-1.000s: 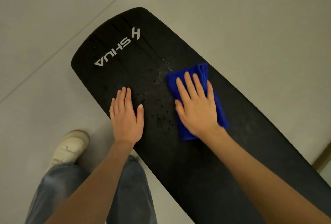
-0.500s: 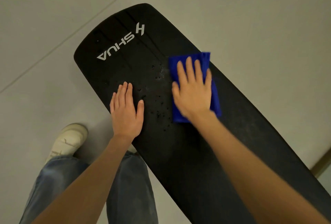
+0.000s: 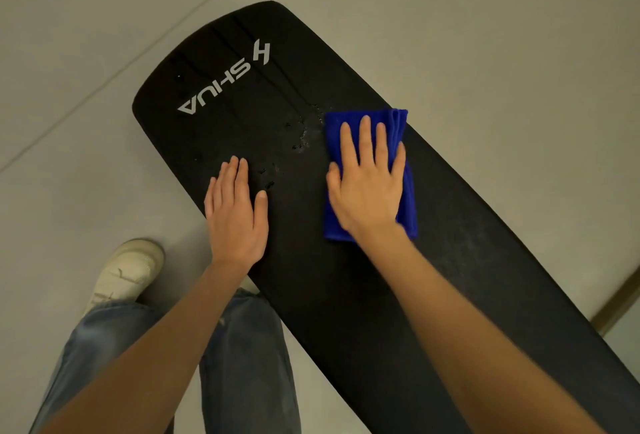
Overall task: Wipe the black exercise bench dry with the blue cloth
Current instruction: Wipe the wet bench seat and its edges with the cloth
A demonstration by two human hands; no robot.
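Observation:
The black exercise bench (image 3: 346,295) runs diagonally from upper left to lower right, with a white SHUA logo near its far end. My right hand (image 3: 369,184) lies flat on the folded blue cloth (image 3: 407,198), pressing it onto the bench's right side. My left hand (image 3: 237,211) rests flat and bare on the bench's left edge, fingers together. Small water droplets (image 3: 299,137) dot the black surface between the two hands and just left of the cloth.
The bench stands over a pale tiled floor (image 3: 485,35). My leg in blue jeans (image 3: 242,364) and a cream shoe (image 3: 128,270) are at the lower left beside the bench. A wooden strip (image 3: 620,298) shows at the right edge.
My right hand slid the cloth forward toward the logo end, then slightly back. The droplets below the cloth's path are gone. My left hand stayed in place.

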